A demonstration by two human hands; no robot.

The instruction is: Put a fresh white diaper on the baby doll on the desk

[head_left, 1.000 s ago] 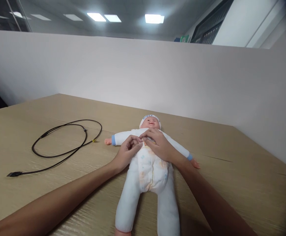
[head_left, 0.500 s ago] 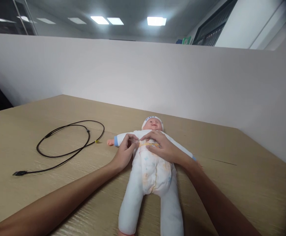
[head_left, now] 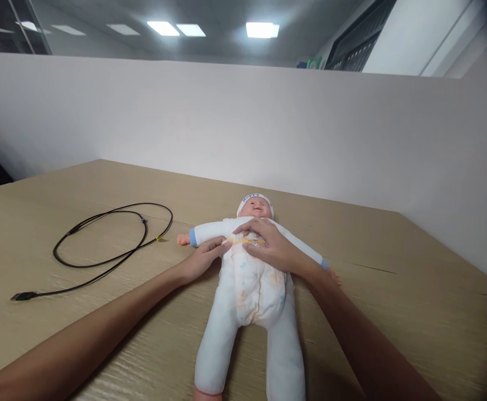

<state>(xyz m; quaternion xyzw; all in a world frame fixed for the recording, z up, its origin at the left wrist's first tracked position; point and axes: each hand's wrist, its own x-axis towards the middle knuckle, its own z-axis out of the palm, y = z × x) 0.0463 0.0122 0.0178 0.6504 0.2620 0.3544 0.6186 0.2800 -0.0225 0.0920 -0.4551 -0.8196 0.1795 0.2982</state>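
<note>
A baby doll point(head_left: 252, 278) in white clothes and a white cap lies face up on the wooden table point(head_left: 394, 289), its head pointing away from me. It wears a printed diaper point(head_left: 255, 284). My left hand point(head_left: 204, 257) lies against the doll's left flank at waist height, fingers pressed together on the diaper's upper edge. My right hand point(head_left: 268, 242) rests flat on the doll's chest and belly with fingers spread, pressing on the diaper's waistband.
A black cable point(head_left: 101, 245) lies coiled in loops on the table to the left, its plug end near the left edge. A white partition wall point(head_left: 243, 122) runs along the far and right sides of the table.
My left hand has slid from the doll's chest down to its side at the waist, the fingers flattening. My right hand has stayed on the chest.
</note>
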